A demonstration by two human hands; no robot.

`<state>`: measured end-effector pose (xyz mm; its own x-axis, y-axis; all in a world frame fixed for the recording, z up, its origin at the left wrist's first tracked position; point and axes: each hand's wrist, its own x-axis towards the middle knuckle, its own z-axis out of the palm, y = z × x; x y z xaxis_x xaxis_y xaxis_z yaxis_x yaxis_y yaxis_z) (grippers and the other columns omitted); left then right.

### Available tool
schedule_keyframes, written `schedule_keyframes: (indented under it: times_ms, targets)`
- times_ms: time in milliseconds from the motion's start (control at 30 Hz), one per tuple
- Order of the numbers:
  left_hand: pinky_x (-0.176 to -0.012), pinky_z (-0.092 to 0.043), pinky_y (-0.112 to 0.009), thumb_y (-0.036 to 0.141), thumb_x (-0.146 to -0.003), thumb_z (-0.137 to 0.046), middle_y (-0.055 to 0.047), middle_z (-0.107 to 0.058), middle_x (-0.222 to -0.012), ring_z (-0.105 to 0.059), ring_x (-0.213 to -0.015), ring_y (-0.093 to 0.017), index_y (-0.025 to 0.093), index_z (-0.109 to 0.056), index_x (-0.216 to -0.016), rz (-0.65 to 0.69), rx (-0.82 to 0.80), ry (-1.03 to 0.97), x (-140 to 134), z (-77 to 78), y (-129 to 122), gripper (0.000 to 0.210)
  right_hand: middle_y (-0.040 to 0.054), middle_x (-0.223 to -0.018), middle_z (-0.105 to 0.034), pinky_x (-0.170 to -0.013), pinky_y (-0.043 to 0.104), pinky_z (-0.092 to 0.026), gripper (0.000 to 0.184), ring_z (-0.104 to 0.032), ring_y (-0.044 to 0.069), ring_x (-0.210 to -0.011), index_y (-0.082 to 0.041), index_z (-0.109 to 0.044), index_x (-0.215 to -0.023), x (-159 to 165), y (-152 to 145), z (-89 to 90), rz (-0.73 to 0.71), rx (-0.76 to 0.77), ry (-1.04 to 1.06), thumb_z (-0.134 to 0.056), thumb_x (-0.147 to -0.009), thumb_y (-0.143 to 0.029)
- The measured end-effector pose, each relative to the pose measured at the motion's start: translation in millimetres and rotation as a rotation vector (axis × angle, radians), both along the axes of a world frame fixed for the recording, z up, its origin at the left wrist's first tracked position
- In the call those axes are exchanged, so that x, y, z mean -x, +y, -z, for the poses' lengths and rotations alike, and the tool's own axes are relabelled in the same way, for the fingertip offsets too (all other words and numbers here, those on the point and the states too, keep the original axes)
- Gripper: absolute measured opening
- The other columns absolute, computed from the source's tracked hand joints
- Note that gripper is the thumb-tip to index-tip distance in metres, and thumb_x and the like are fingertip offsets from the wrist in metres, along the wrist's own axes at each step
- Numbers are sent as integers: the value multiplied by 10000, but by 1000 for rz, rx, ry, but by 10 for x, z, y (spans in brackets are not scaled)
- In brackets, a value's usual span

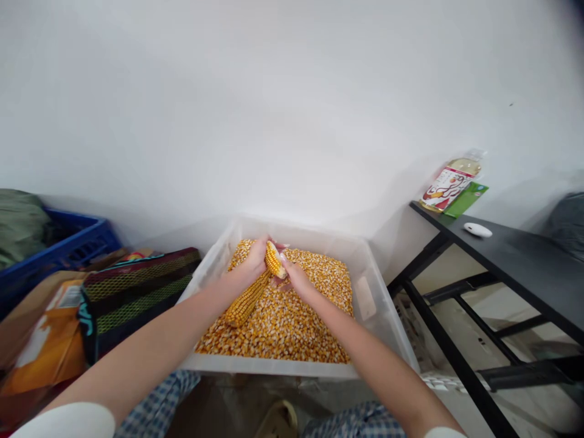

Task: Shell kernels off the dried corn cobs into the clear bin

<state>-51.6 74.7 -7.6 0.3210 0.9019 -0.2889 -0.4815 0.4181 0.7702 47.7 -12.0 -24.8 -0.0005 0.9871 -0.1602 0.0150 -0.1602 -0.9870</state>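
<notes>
My left hand [256,254] is closed around an ear of corn [275,260], which tilts down to the right over the bin. Against the lower right end of that ear, my right hand [294,275] presses with its fingers closed on it. A pale stripe without kernels shows along the ear's right side. Below my left hand, a second ear of corn [247,301] lies on loose yellow kernels [292,331]. The kernels fill much of a translucent plastic bin [387,316].
On the left are a blue crate [86,234], a dark mesh bag [141,292] and an orange-brown package [55,340]. A black table [515,255] on the right carries a bottle [451,182], a green packet [468,198] and a white oval object [477,230]. Behind the bin stands a white wall [292,121].
</notes>
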Motion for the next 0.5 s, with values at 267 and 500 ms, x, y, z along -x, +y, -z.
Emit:
schedule_keyframes:
  times_ms: [267, 500]
  targets:
    - [-628, -515, -296, 202, -618, -501, -71, -654, -592, -632, -625, -199, 124, -597, -697, -19, -17, -2, -28, 102, 71, 147, -23, -492, -528, -428, 246, -438, 484, -484, 111, -414, -195, -576, -744, 30, -43, 7, -22, -53, -20, -461, -737, -665]
    - [-630, -511, -298, 209, -641, -458, -85, -658, -599, -636, -640, -205, 124, -588, -699, 43, 37, -35, -13, -1, 19, 166, 5, -531, -571, -461, 245, -449, 492, -480, 104, -424, -177, -568, -748, 33, -10, 45, 27, 85, 174, -340, -832, -605]
